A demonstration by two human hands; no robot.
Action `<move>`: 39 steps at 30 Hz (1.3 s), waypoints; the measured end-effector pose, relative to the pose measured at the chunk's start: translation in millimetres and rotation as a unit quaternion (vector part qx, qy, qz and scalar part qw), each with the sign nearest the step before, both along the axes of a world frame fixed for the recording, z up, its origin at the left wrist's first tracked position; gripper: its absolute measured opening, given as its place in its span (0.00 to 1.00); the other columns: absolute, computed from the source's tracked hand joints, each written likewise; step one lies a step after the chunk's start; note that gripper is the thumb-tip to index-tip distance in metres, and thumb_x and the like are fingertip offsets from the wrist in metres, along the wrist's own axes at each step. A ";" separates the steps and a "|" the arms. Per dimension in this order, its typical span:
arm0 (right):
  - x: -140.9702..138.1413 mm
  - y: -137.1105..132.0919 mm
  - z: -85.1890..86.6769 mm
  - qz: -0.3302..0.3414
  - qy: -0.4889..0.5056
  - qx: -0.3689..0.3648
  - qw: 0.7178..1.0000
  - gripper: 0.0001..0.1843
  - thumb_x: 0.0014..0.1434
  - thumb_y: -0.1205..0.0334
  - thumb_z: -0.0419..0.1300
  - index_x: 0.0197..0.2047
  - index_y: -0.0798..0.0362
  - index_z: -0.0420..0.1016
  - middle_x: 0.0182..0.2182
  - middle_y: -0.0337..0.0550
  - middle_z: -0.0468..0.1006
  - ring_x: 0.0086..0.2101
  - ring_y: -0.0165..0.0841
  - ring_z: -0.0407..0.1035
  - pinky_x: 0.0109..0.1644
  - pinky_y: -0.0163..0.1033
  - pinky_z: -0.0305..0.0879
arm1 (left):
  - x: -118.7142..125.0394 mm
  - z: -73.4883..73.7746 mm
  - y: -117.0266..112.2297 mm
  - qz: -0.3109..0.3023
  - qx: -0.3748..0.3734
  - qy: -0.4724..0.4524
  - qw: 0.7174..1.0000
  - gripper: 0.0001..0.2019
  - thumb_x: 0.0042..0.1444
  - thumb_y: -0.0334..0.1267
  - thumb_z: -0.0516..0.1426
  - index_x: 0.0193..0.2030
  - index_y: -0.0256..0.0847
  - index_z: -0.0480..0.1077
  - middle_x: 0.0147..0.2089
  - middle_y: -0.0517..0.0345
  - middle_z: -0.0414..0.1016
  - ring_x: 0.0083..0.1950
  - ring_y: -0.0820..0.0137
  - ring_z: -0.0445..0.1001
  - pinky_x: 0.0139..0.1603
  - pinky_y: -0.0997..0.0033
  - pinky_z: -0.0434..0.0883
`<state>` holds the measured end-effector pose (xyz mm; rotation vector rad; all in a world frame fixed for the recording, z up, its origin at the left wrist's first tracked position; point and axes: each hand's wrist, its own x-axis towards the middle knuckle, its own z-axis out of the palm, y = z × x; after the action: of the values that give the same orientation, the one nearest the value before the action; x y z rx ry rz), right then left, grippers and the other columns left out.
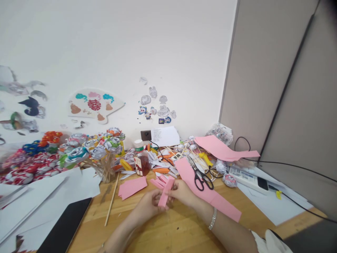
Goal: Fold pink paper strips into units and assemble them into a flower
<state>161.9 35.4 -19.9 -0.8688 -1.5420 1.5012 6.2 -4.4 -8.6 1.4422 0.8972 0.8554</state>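
Note:
Between my two hands is a folded strip of pink paper (166, 193), held upright and slightly tilted above the wooden table. My left hand (150, 205) grips its lower left side with closed fingers. From the right, my right hand (181, 191) pinches the same strip near its middle. Behind it lie several narrow pink strips (158, 182), partly hidden by my hands. Pink paper pieces (133, 187) rest to the left of them. On the right, black-handled scissors (202, 180) lie on a long pink sheet (221, 205).
A glue bottle (141, 158) stands behind my hands among paper scraps. Crumpled-paper flowers on sticks (102, 151) fill the left back. A wooden stick (112, 198), a black tablet-like slab (65, 225) and white sheets (28, 200) lie left. A power strip (247, 179) sits right.

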 end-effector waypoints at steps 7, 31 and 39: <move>-0.5 0.5 1.2 -0.011 -0.001 -0.010 1.000 0.17 0.38 0.55 0.66 0.24 0.60 0.70 0.16 0.37 0.71 0.18 0.27 0.64 0.22 0.32 0.59 | 1.5 -3.5 -0.9 0.011 -0.043 0.012 0.999 0.15 0.43 0.40 0.62 0.36 0.35 0.66 0.29 0.58 0.74 0.27 0.70 0.74 0.29 0.72 0.69; 7.8 2.9 3.1 0.066 -0.024 0.034 0.997 0.25 0.47 0.42 0.57 0.20 0.59 0.67 0.13 0.37 0.68 0.15 0.24 0.61 0.20 0.30 0.54 | 2.7 -4.8 -2.5 -0.024 -0.031 0.029 0.999 0.18 0.50 0.50 0.54 0.30 0.33 0.68 0.22 0.56 0.73 0.19 0.74 0.72 0.19 0.79 0.63; 11.1 8.2 0.7 -0.031 -0.066 0.093 0.993 0.25 0.51 0.41 0.53 0.17 0.56 0.62 0.12 0.34 0.64 0.14 0.23 0.57 0.18 0.29 0.52 | 2.4 -0.8 -5.9 -0.002 -0.078 0.078 0.994 0.13 0.42 0.43 0.60 0.28 0.36 0.64 0.22 0.61 0.72 0.18 0.74 0.71 0.19 0.77 0.65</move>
<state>173.0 43.7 -19.2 -0.9138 -1.7049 1.2539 8.6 -10.4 -9.4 1.3870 1.0541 0.6598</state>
